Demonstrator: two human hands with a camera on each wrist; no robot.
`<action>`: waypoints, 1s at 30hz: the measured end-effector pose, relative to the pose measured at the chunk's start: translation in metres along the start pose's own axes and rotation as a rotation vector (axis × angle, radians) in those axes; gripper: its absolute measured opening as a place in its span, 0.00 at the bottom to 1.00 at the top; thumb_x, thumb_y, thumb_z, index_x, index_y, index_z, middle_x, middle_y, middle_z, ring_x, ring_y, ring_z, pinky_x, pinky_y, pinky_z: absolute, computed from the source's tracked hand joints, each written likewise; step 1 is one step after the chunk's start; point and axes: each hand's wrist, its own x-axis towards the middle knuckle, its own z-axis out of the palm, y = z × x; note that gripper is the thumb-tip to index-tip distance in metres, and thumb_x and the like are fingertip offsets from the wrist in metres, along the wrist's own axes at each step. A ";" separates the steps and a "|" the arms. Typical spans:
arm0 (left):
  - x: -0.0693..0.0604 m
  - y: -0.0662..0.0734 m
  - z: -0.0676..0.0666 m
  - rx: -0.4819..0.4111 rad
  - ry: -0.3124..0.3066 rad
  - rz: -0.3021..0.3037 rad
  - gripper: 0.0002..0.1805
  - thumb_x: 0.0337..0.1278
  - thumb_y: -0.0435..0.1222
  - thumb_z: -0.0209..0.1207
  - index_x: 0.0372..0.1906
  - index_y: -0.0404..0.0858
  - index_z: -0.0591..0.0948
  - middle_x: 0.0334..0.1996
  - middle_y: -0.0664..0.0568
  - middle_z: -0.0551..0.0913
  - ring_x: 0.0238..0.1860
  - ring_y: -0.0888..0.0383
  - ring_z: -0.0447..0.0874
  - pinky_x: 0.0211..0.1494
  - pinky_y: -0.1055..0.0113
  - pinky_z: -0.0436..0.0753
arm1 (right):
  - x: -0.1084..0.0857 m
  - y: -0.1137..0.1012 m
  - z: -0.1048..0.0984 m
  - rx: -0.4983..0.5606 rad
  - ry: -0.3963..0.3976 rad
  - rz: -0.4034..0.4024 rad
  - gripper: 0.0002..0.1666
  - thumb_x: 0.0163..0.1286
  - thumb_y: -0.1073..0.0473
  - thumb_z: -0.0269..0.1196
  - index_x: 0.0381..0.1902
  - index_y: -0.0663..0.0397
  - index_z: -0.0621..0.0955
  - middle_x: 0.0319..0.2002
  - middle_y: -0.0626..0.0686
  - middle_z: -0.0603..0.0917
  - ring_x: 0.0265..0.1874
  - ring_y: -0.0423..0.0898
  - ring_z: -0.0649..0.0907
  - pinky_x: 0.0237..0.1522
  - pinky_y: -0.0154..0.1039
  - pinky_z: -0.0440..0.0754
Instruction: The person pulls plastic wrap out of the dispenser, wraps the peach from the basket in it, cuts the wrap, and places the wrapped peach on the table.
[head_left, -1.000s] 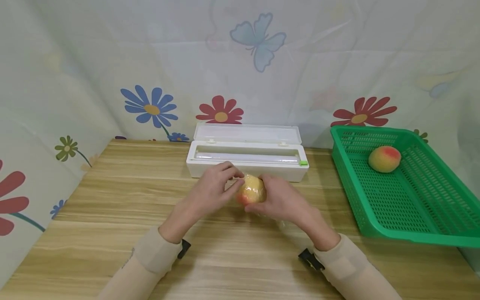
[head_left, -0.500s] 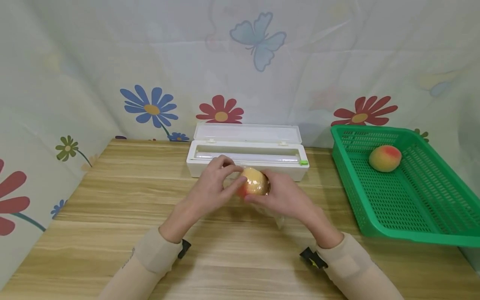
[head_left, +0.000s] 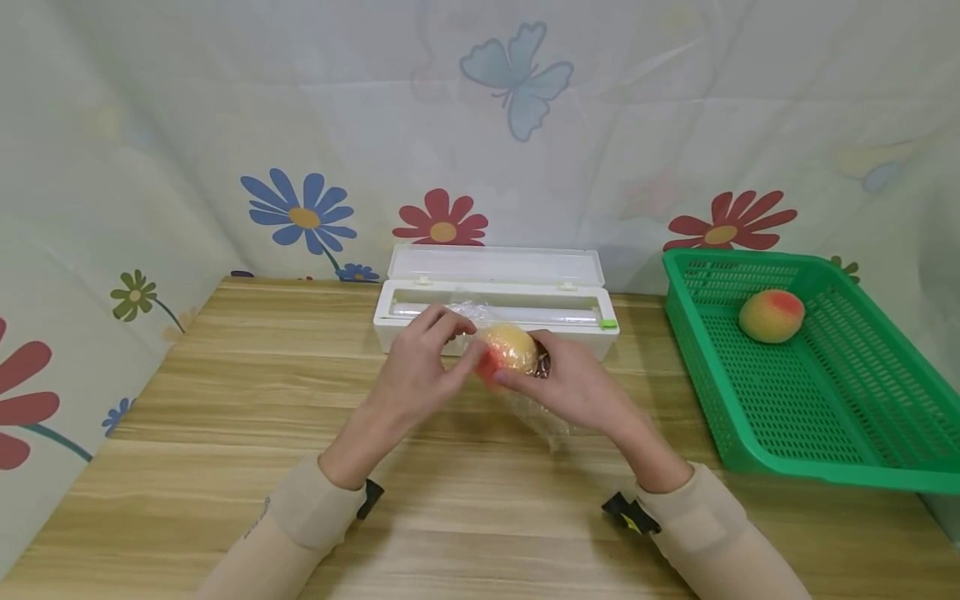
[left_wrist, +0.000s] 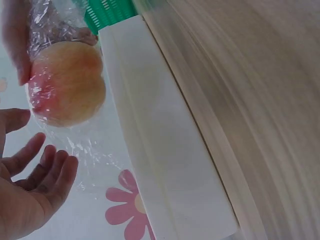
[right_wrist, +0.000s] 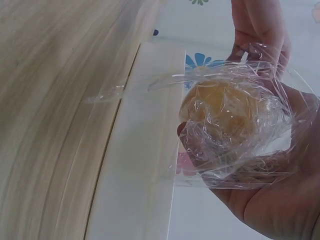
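Note:
A yellow-red peach (head_left: 510, 348), partly covered in clear cling film (right_wrist: 220, 165), is held up by my right hand (head_left: 581, 383) in front of a white dispenser box. My right thumb lies along its near side, and the film bunches up against the palm in the right wrist view. My left hand (head_left: 420, 362) is at the peach's left side, its thumb tip close to the red patch. In the left wrist view, my left fingers (left_wrist: 62, 180) are loosely bent and apart from the thumb, near the loose film. Loose film also hangs below the peach.
The white cling film dispenser (head_left: 390, 333) stands at the back of the wooden table (head_left: 247, 400), its clear lid (head_left: 495, 265) up and a film roll inside. At right, a green basket (head_left: 697, 383) contains another peach (head_left: 771, 317). A flowered cloth (head_left: 360, 108) hangs behind.
The peach has risen slightly and moved away from me in my hands. More loose film now shows beyond and below it. My left fingers have shifted a little up its left side.

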 end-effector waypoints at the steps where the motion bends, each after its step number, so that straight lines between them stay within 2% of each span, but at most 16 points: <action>1: 0.000 0.000 0.000 -0.003 -0.010 -0.009 0.13 0.64 0.39 0.69 0.45 0.34 0.83 0.42 0.46 0.81 0.41 0.49 0.82 0.46 0.61 0.85 | 0.000 0.000 0.000 -0.003 0.002 0.004 0.42 0.65 0.33 0.69 0.63 0.56 0.75 0.48 0.51 0.83 0.41 0.47 0.82 0.41 0.42 0.83; 7: 0.000 -0.002 0.003 -0.061 -0.032 -0.050 0.16 0.63 0.41 0.70 0.48 0.34 0.83 0.46 0.46 0.79 0.45 0.49 0.81 0.49 0.59 0.86 | 0.000 -0.001 -0.001 -0.006 -0.013 0.048 0.47 0.65 0.29 0.67 0.64 0.61 0.74 0.47 0.54 0.83 0.40 0.48 0.82 0.40 0.42 0.83; 14: 0.001 -0.003 0.005 -0.263 -0.054 -0.122 0.19 0.63 0.38 0.71 0.53 0.34 0.80 0.52 0.48 0.77 0.56 0.54 0.79 0.56 0.58 0.84 | 0.000 -0.004 -0.002 0.054 -0.005 0.052 0.48 0.64 0.31 0.69 0.65 0.60 0.70 0.48 0.55 0.82 0.41 0.48 0.82 0.40 0.42 0.83; 19: 0.003 -0.003 0.005 -0.372 -0.056 -0.145 0.23 0.58 0.36 0.74 0.54 0.35 0.78 0.54 0.49 0.77 0.60 0.55 0.76 0.57 0.58 0.83 | -0.001 -0.005 -0.003 0.081 0.022 0.033 0.47 0.61 0.33 0.73 0.63 0.59 0.69 0.50 0.57 0.81 0.41 0.49 0.82 0.39 0.42 0.83; 24: 0.003 -0.003 0.006 -0.433 -0.071 -0.170 0.29 0.52 0.35 0.77 0.57 0.36 0.77 0.59 0.50 0.76 0.64 0.57 0.73 0.59 0.64 0.81 | -0.002 -0.007 -0.004 0.088 0.035 -0.010 0.46 0.61 0.37 0.74 0.63 0.58 0.68 0.49 0.55 0.81 0.41 0.48 0.81 0.39 0.43 0.83; 30: 0.004 -0.005 0.005 -0.446 -0.090 -0.168 0.37 0.51 0.36 0.78 0.65 0.35 0.73 0.59 0.49 0.77 0.61 0.55 0.75 0.62 0.59 0.80 | -0.002 -0.007 -0.005 0.114 0.038 -0.068 0.43 0.62 0.41 0.76 0.64 0.57 0.69 0.47 0.53 0.81 0.41 0.47 0.82 0.42 0.46 0.84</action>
